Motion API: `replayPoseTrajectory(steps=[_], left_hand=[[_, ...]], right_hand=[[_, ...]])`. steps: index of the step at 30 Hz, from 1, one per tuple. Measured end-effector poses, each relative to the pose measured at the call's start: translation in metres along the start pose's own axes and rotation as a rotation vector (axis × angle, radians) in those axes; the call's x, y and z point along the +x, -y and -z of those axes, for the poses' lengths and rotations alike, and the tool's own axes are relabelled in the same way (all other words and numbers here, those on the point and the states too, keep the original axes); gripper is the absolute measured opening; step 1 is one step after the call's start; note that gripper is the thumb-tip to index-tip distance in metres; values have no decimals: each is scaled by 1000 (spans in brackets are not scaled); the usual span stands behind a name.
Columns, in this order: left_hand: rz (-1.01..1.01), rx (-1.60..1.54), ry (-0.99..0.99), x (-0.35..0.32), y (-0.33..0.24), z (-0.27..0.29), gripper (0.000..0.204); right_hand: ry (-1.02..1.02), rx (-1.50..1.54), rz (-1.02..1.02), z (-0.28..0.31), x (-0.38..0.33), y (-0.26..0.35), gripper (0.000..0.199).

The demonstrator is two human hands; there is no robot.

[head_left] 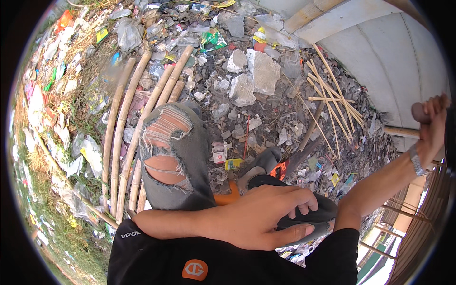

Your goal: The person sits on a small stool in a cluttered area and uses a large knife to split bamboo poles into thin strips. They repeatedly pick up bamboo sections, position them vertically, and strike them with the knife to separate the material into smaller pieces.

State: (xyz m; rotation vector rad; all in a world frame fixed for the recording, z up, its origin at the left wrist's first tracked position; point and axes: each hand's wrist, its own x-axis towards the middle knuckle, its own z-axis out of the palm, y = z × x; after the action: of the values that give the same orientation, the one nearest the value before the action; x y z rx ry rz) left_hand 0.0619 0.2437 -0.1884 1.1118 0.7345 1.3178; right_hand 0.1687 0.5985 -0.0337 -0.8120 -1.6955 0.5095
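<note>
My left forearm crosses in front of my black shirt. My left hand (266, 213) lies over the dark cloth by my bent leg, its fingers loosely bent, the thumb apart, nothing in it. My right arm reaches out to the far right, a metal-banded watch on its wrist. Up there my right hand (434, 108) is closed round a brown handle with a rounded end (420, 113); the rest of it is cut off by the picture's edge. Beneath my left hand shows a curved orange piece (229, 194), partly hidden. An orange and black object (279, 170) lies near my foot.
Several bamboo poles (118, 137) lie side by side left of my ripped-jeans knee. Thin split bamboo strips (332, 102) are heaped at the right, near a pale wall (380, 52). Pale broken chunks (261, 71) and plastic litter cover the ground.
</note>
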Motion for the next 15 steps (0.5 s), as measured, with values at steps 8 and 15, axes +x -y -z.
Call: replayPoseTrajectory(steps=[8, 15], left_hand=[[50, 26, -56, -2, 0, 0, 36], [-7, 67, -49, 3, -3, 9, 34]], right_hand=[[340, -380, -518, -68, -198, -250, 23], [85, 34, -611, -9, -88, -211, 16]])
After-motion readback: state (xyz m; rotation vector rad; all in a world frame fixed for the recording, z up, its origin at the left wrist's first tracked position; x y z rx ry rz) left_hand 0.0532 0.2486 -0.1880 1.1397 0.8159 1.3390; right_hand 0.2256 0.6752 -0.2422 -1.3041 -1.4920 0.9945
